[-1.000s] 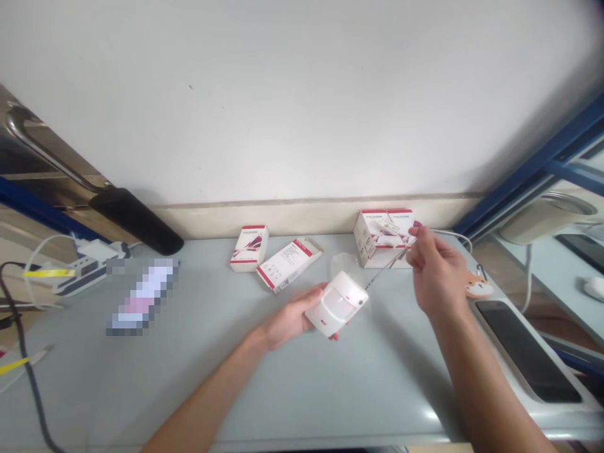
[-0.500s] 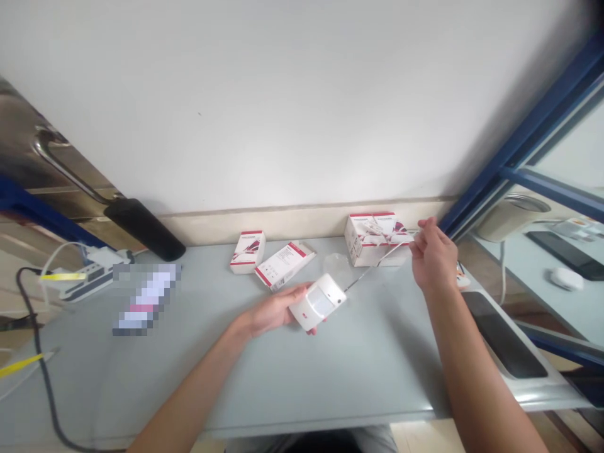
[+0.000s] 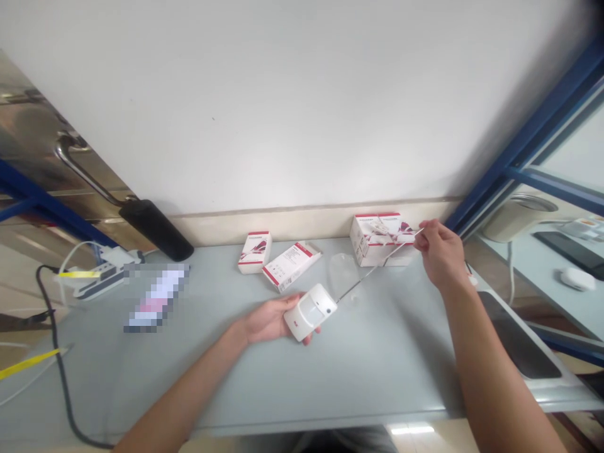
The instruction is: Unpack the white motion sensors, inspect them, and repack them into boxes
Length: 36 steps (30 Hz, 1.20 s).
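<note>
My left hand is wrapped round a white motion sensor, its curved window facing up. From the sensor's upper right corner a thin metal telescopic antenna stretches out at a slant. My right hand pinches the antenna's far end between thumb and fingers. Behind the antenna stand white and red boxes side by side against the wall. A clear plastic bag lies on the table beyond the sensor.
A small red and white box and an opened one lie behind my left hand. To the left are a blurred-out screen, a power strip and a black padded handle. A dark-topped device lies near my right forearm.
My right hand has drawn away from the sensor along the antenna's line, and more of the antenna shows. The sensor has shifted left in my left hand's grip. The camera view has turned slightly.
</note>
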Tool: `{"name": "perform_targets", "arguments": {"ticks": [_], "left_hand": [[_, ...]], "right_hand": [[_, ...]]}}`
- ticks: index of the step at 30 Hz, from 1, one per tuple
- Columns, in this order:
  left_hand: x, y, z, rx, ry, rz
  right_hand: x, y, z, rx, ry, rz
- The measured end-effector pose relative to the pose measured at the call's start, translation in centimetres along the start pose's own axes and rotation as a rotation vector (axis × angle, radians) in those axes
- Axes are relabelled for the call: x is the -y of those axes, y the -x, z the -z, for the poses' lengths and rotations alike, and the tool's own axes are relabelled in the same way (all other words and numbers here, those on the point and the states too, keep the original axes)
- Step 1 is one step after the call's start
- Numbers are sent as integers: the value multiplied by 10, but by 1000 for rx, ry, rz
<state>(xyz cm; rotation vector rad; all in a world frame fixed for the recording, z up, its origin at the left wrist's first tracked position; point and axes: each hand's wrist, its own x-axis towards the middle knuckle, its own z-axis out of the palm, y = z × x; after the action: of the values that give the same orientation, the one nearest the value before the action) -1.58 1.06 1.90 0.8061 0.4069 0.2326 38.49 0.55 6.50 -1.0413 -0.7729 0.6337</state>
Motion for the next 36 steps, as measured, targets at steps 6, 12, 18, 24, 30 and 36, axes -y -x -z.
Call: {"name": "perform_targets", "arguments": {"ticks": [6,12,18,24,30,36], "left_hand": [[-2,2,4,5,20,28],[-4,4,2,-16,80,28],[-4,2,4,-40,188,21],[3,4,2,-97,243,-35],[5,3,3,-117,253,-50],[8,4,1,-135,248,-69]], "right_hand": [[-16,-4,5,-31,76,66],[-11,-2,5,-108,216,145],[0,2,9,-231,561,281],[6,8,8,-265,808,386],[4,12,-3,-296,745,492],[10,21,-23,-221,225,343]]}}
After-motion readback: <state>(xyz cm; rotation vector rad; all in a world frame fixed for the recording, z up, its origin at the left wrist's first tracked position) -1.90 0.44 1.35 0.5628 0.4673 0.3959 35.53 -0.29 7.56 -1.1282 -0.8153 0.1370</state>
